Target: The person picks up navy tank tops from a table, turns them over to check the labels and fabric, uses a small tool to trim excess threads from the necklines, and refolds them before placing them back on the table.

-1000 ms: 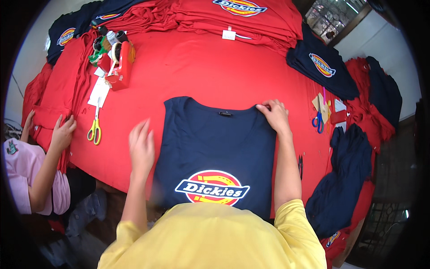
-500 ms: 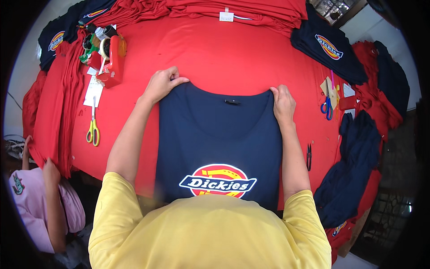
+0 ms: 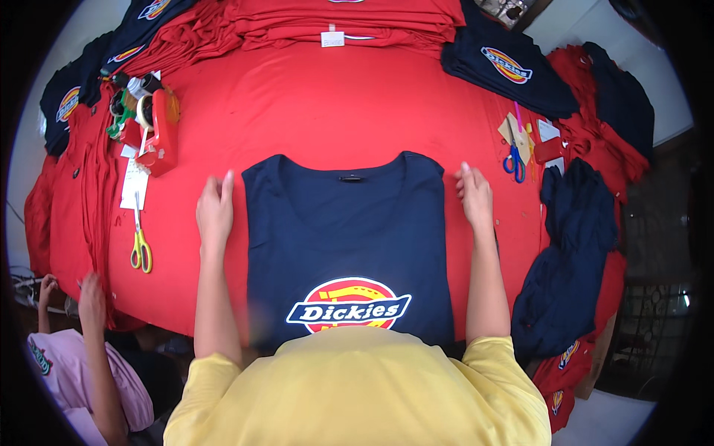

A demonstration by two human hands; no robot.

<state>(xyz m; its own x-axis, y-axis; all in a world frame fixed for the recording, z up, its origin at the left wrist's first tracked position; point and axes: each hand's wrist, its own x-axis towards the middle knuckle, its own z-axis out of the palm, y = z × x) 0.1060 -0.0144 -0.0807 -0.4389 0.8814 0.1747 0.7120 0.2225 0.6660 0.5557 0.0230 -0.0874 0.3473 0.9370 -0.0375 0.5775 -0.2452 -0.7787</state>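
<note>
Two open, empty hands flank your folded navy cotton T-shirt (image 3: 348, 245) lying on the red-covered tabletop (image 3: 297, 104): left hand (image 3: 215, 210), right hand (image 3: 475, 196). Your yellow shirt hides its lower edge; bare red cloth lies beyond the collar.

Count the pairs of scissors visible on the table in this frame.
2. The yellow-handled scissors lie near the table's left edge, left of the left hand. The blue-handled scissors lie at the right, beyond the right hand. Others may be hidden under garments.
</note>
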